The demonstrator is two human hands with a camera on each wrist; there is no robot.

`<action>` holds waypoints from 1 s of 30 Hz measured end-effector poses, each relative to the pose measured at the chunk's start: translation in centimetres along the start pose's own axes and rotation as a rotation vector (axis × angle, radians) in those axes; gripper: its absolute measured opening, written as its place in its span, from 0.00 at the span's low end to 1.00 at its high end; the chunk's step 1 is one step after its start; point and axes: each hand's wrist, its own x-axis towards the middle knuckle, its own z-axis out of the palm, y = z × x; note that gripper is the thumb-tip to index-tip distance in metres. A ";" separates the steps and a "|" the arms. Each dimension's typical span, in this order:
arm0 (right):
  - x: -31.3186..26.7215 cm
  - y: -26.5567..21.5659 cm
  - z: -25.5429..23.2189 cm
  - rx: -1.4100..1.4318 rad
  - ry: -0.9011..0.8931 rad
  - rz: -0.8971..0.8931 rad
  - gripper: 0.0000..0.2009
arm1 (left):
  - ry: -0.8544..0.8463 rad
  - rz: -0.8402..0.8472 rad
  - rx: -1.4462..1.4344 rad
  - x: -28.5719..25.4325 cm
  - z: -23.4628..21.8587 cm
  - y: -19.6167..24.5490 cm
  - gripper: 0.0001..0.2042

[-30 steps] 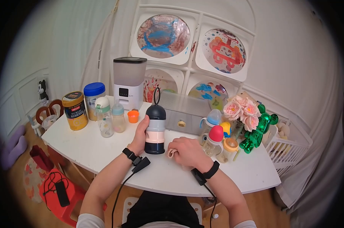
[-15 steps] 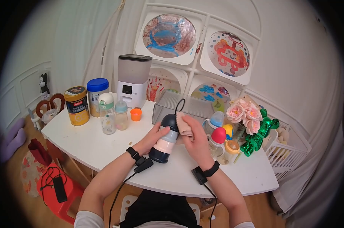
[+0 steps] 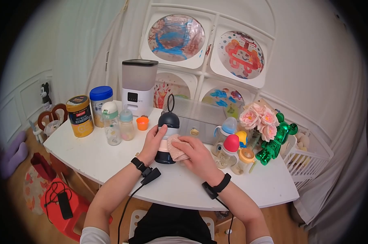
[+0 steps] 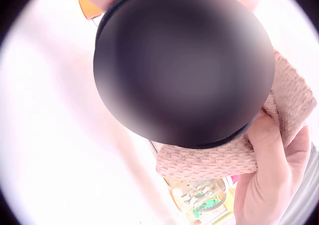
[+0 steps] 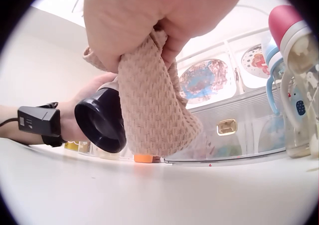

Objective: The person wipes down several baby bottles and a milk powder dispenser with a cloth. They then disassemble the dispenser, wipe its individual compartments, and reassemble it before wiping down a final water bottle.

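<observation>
A stacked milk powder container (image 3: pixel 167 120) has a navy domed lid with a loop, grey and pink tiers and a navy base. My left hand (image 3: pixel 152 141) grips it from the left, thumb along the upper part. My right hand (image 3: pixel 201 159) pinches a pink waffle-weave cloth (image 3: pixel 177 149) and presses it against the container's right side. In the right wrist view the cloth (image 5: pixel 152 100) hangs from the fingers, beside the dark base (image 5: pixel 102 120), which is tilted and raised over the table. That round base (image 4: pixel 184 70) fills the left wrist view.
Several baby bottles (image 3: pixel 231 143) stand at the right, near pink roses (image 3: pixel 259 120) and a shiny green bear figure (image 3: pixel 279 138). Two formula tins (image 3: pixel 80 118), more bottles (image 3: pixel 112 128), an orange cup (image 3: pixel 142 123) and a white dispenser (image 3: pixel 138 87) are left. A clear box (image 3: pixel 196 118) sits behind.
The right hand raised the cloth from the table to the container's upper part, then lowered it to the middle tiers. The left hand kept hold as the container tilted right, then came back more upright.
</observation>
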 end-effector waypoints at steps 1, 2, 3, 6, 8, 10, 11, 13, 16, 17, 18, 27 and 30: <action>-0.1 0.1 0.1 0.019 -0.033 -0.023 0.29 | 0.006 -0.013 -0.028 0.2 -0.2 -0.2 0.26; -0.2 0.1 0.2 0.039 -0.066 -0.046 0.28 | 0.012 -0.027 -0.055 0.4 -0.4 -0.4 0.25; -0.3 0.0 0.3 0.039 -0.064 -0.045 0.28 | 0.011 -0.027 -0.054 0.5 -0.6 -0.5 0.25; -0.2 -0.8 0.2 0.033 -0.107 -0.051 0.28 | -0.003 -0.025 -0.081 0.2 -0.7 0.1 0.25; -0.1 -1.1 0.0 0.027 -0.130 -0.061 0.28 | 0.006 -0.019 -0.119 0.3 -0.8 -0.1 0.27; -0.2 -1.3 -0.2 0.038 -0.151 -0.060 0.28 | -0.002 -0.027 -0.164 0.3 -0.6 0.0 0.28; -0.2 -1.4 -0.2 0.051 -0.172 -0.058 0.27 | -0.010 -0.036 -0.208 0.2 -0.5 0.1 0.29; -0.3 -1.5 0.0 0.065 -0.161 -0.068 0.26 | -0.019 -0.068 -0.251 -0.1 -0.5 0.9 0.30; -0.2 -1.4 0.1 0.105 -0.147 -0.067 0.25 | -0.038 -0.117 -0.317 0.0 -0.9 1.0 0.31; -0.2 -1.4 0.1 0.129 -0.141 -0.057 0.24 | -0.051 -0.132 -0.339 0.2 -1.1 0.8 0.31; -0.2 -1.3 0.0 0.129 -0.140 -0.057 0.24 | -0.051 -0.132 -0.339 0.3 -1.1 0.6 0.31; -0.5 -0.5 0.0 0.202 -0.234 0.135 0.15 | -0.177 -0.109 -0.261 0.7 -2.1 -0.4 0.28; -0.9 0.3 0.5 0.077 -0.314 0.370 0.14 | -0.205 -0.171 -0.235 0.2 -1.6 0.7 0.35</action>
